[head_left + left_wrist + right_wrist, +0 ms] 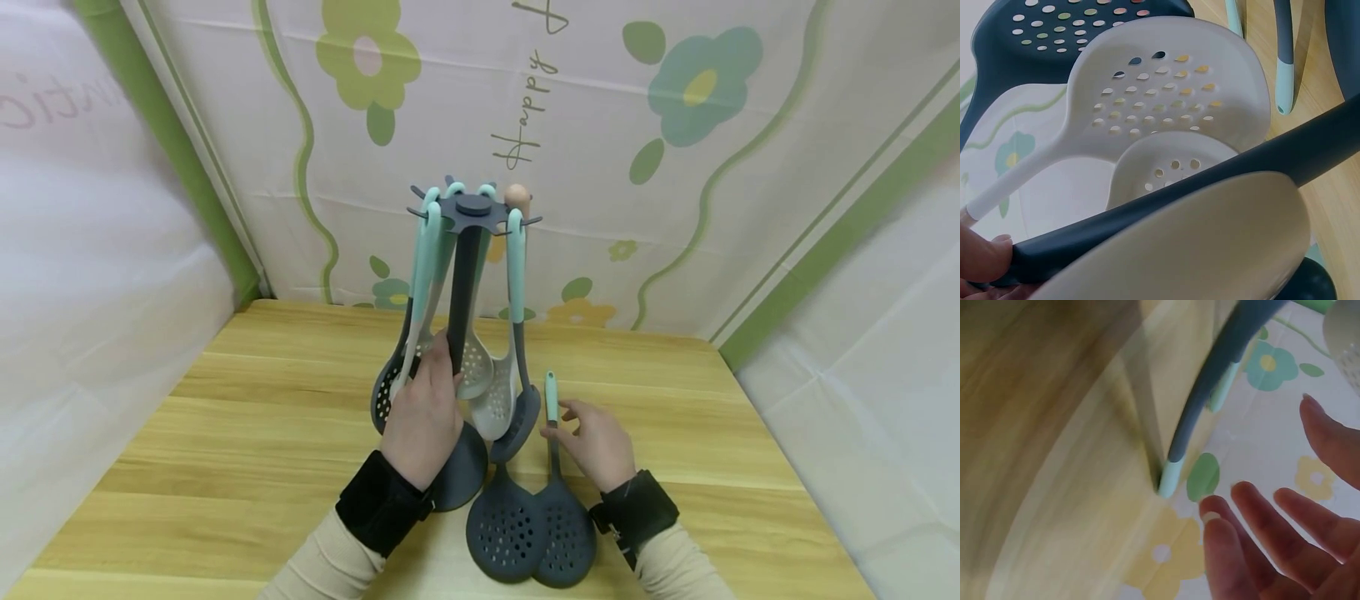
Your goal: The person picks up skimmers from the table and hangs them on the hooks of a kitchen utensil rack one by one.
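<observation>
My left hand grips the dark pole of a utensil stand. In the left wrist view my thumb lies on that pole. Mint-handled utensils hang round its top, among them a white slotted spoon, a dark slotted one and a dark ladle. Two dark slotted turners, a left one and a right one, lie overlapping on the table. My right hand is beside the right turner's mint handle; its fingers are spread apart with nothing between them.
The stand's round dark base is on the wooden table, close to the turners. Behind the table's far edge hangs a white cloth printed with flowers. White cloth sides rise to the left and right.
</observation>
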Motion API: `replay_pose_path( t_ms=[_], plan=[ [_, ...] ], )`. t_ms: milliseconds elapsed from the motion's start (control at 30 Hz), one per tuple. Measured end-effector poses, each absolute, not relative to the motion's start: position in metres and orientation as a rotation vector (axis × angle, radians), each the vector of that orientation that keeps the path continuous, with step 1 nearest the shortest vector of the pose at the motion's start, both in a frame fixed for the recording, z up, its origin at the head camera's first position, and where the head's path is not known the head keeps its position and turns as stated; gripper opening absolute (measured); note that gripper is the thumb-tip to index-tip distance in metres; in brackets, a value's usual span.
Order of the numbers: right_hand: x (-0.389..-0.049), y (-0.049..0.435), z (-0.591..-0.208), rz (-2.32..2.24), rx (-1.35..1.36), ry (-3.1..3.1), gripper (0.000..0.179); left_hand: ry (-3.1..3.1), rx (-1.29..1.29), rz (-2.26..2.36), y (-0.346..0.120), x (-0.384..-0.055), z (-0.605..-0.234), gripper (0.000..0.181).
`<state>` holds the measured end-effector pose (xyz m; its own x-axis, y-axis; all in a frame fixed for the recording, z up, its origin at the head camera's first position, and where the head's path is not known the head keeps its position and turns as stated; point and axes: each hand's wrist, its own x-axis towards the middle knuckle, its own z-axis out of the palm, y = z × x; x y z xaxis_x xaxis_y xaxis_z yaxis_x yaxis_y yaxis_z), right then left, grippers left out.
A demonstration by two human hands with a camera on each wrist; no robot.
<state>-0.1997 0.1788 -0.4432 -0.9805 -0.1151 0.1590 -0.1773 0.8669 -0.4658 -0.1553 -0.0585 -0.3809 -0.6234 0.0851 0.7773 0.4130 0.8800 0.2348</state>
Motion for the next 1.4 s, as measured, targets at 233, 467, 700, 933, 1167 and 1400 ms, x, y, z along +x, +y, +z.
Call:
replay_pose_path(
  t_ms=[233, 467, 700, 933, 1167, 1400],
  plan=[
    [-0.203, 0.182, -0.451, 0.684, 0.2, -2.992, 0.051, -2.211, -0.363, -0.51, -0.059, -0.154, -0.38, 0.059],
    [-0.204, 0.183, -0.456, 0.668, 0.162, -3.069, 0.055, -2.205, -0.355, -0.5, -0.059, -0.154, -0.38, 0.058],
    [-0.202, 0.182, -0.46, 0.624, 0.179, -3.105, 0.054, -2.198, -0.354, -0.492, -0.059, -0.155, -0.382, 0.058],
    [-0.202, 0.182, -0.464, 0.66, 0.184, -3.144, 0.055, -2.202, -0.361, -0.488, -0.059, -0.155, -0.381, 0.058],
    [-0.203, 0.182, -0.467, 0.728, 0.242, -3.124, 0.029, -2.19, -0.361, -0.479, -0.059, -0.155, -0.38, 0.057],
    [-0.205, 0.183, -0.471, 0.928, 0.255, -3.132, 0.048, -2.201, -0.347, -0.458, -0.059, -0.153, -0.381, 0.058]
  ],
)
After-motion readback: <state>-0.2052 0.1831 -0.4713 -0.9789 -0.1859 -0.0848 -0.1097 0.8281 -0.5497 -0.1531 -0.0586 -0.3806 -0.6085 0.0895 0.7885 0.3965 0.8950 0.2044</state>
